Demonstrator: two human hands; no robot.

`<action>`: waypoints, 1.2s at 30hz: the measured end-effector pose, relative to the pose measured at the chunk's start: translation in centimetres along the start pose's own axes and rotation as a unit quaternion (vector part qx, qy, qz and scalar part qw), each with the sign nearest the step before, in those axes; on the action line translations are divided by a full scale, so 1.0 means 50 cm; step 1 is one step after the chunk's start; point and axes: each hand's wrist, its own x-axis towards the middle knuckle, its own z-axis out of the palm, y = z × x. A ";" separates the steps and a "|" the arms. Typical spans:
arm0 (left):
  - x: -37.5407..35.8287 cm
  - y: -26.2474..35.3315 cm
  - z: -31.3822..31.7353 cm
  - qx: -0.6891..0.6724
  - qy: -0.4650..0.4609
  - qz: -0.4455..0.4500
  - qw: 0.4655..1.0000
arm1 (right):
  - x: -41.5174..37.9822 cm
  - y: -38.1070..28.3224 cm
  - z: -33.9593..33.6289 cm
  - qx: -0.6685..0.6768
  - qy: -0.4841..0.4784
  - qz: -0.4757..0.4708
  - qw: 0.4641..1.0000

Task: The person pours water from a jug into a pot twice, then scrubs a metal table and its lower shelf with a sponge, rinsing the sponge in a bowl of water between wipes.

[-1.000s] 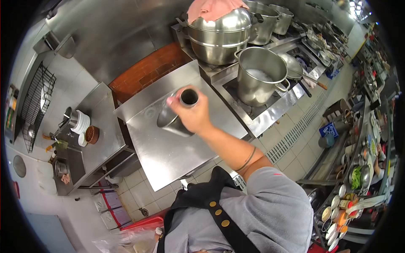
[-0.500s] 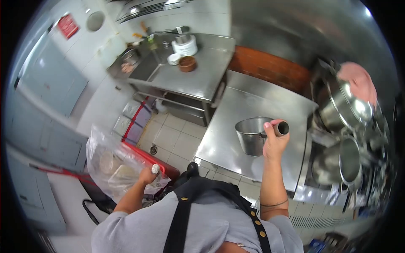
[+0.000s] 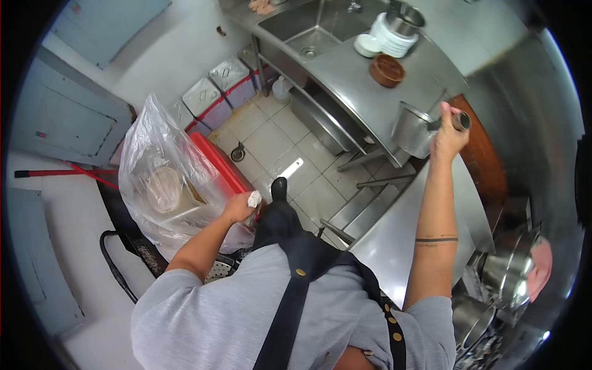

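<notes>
A person's right hand (image 3: 449, 132) grips the tubular handle of a steel saucepan (image 3: 412, 128), held above the steel desk (image 3: 407, 228). The pan looks rigid, smooth and fairly light. The left hand (image 3: 237, 206) clutches the knotted neck of a soft clear plastic bag (image 3: 161, 179) over the tiled kitchen floor (image 3: 271, 139).

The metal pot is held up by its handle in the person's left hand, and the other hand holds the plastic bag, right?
Not quite. The head view shows the right hand holding the metal pot by its handle, and the left hand holding the plastic bag.
</notes>
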 end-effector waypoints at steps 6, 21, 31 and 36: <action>0.129 -0.076 -0.062 -0.068 0.021 -0.089 0.993 | -0.057 0.150 0.042 -0.192 0.018 0.027 0.981; 0.253 -0.099 -0.308 -0.140 0.176 -0.087 0.971 | -0.333 0.264 0.099 0.011 -0.077 0.525 0.847; 0.326 -0.028 -0.495 -0.132 0.303 -0.080 0.940 | -0.289 0.356 0.826 0.071 -0.493 0.296 0.815; 0.338 0.008 -0.542 -0.138 0.356 -0.134 0.915 | -0.166 0.355 1.355 0.161 -0.532 0.140 0.819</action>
